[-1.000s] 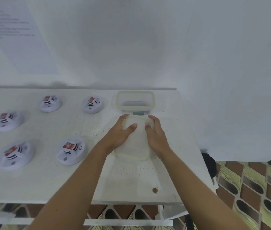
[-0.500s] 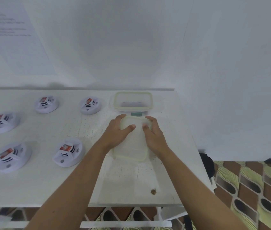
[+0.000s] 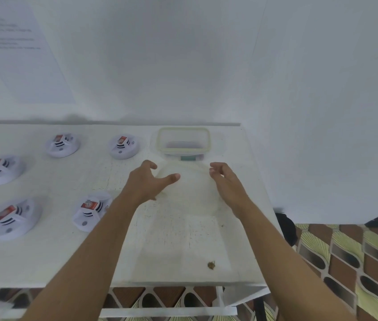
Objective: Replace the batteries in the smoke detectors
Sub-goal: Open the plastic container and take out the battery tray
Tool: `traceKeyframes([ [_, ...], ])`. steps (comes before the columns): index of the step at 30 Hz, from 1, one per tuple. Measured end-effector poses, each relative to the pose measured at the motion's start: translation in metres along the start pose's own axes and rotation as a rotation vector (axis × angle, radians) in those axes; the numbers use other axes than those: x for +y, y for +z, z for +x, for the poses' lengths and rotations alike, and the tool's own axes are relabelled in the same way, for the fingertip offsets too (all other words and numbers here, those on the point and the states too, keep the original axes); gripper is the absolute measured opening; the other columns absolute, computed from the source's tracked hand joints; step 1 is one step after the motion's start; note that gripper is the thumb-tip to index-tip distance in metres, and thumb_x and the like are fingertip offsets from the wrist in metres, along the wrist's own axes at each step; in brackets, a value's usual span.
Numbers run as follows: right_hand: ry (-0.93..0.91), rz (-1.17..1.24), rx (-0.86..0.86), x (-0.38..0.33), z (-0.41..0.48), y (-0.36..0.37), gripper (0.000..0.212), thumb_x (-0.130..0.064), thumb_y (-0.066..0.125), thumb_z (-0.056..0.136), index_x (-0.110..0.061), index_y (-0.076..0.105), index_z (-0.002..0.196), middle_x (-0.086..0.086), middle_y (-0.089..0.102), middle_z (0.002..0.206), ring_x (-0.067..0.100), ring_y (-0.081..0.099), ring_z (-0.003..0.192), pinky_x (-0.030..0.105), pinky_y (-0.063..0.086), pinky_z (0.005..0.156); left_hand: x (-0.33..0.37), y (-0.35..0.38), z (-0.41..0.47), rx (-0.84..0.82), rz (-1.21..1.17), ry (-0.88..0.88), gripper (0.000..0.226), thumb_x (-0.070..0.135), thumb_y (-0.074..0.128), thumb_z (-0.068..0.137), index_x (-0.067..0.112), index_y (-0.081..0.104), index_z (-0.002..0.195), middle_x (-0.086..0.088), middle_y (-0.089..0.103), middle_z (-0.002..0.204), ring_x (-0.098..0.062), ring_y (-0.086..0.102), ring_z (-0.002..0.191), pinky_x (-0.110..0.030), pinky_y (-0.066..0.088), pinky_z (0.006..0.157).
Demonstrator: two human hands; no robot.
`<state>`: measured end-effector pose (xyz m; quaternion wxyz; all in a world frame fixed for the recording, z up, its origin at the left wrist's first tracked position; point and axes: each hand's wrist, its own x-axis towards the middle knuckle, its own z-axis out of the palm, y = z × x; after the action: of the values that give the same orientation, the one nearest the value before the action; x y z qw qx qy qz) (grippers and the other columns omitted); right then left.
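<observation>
Smoke detectors (image 3: 11, 217): five, on the table's (image 3: 183, 251) left half.
Left hand (image 3: 147, 181): fingers spread, has just let go of the lid (image 3: 190, 193).
Lid: flat near the right edge, off the container (image 3: 183, 141) at the far edge.
Right hand (image 3: 227, 184): released too, fingers loosely curled.
Meaning: container open, so swapping can probably begin.

Five round white smoke detectors (image 3: 62, 145) spread across white table (image 3: 183, 246) left side, red-labelled battery (image 3: 89, 205) showing on each

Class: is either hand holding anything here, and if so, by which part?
Nothing is held. The left hand and right hand are open, fingers spread, at either side of the lid lying on the table.
</observation>
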<state>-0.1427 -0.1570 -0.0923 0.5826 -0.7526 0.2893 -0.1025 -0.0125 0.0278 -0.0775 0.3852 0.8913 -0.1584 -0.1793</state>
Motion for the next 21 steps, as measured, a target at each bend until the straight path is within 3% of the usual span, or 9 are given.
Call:
traceKeyframes([
  [4,0.008,0.046,0.05,0.007,-0.007,0.001,0.043,-0.03,0.049,0.103,-0.028,0.04,0.145,-0.007,0.045,0.14,0.017,0.049,0.124,0.031,0.04,0.097,-0.003,0.008,-0.009,-0.016,-0.132,-0.144,0.071,0.062,0.068,0.08,0.016,0.045,0.129,-0.005,0.06,0.106,-0.021,0.069,0.064,-0.029,0.057,0.053],
  [8,0.059,0.076,0.012,0.013,-0.013,0.0,0.04,-0.032,0.05,0.102,-0.03,0.044,0.141,-0.004,0.054,0.136,0.015,0.056,0.114,0.031,0.043,0.091,-0.011,0.012,-0.011,0.049,-0.116,-0.112,0.067,0.063,0.067,0.081,0.015,0.052,0.125,-0.004,0.059,0.114,-0.021,0.062,0.089,-0.03,0.053,0.054],
  [12,0.075,0.101,0.015,0.011,-0.014,0.002,0.037,-0.033,0.053,0.102,-0.028,0.046,0.138,-0.002,0.058,0.129,0.01,0.059,0.104,0.025,0.045,0.078,-0.012,0.009,-0.006,0.161,-0.181,-0.07,0.072,0.059,0.076,0.074,0.011,0.057,0.124,-0.003,0.058,0.114,-0.011,0.06,0.081,-0.037,0.061,0.069],
  [15,0.074,0.098,0.033,0.01,-0.011,0.009,0.046,-0.036,0.055,0.101,-0.024,0.042,0.144,0.001,0.055,0.135,0.018,0.06,0.113,0.031,0.05,0.089,-0.006,0.007,-0.001,0.224,-0.211,-0.04,0.072,0.052,0.078,0.076,0.01,0.055,0.13,0.0,0.053,0.117,-0.005,0.055,0.077,-0.03,0.058,0.061],
  [18,0.092,0.071,0.052,0.011,-0.008,0.013,0.054,-0.041,0.056,0.1,-0.023,0.039,0.148,0.004,0.051,0.143,0.023,0.056,0.124,0.043,0.047,0.107,-0.006,0.007,0.003,0.211,-0.233,-0.043,0.064,0.052,0.08,0.074,0.013,0.057,0.119,-0.003,0.056,0.12,-0.018,0.059,0.093,-0.022,0.051,0.051],
  [21,0.11,0.066,0.057,0.009,-0.007,0.013,0.055,-0.04,0.057,0.098,-0.02,0.041,0.147,0.003,0.051,0.142,0.022,0.054,0.126,0.04,0.046,0.107,-0.01,0.007,0.003,0.213,-0.244,-0.063,0.073,0.058,0.08,0.07,0.011,0.058,0.122,-0.005,0.06,0.12,-0.019,0.063,0.092,-0.026,0.056,0.056],
])
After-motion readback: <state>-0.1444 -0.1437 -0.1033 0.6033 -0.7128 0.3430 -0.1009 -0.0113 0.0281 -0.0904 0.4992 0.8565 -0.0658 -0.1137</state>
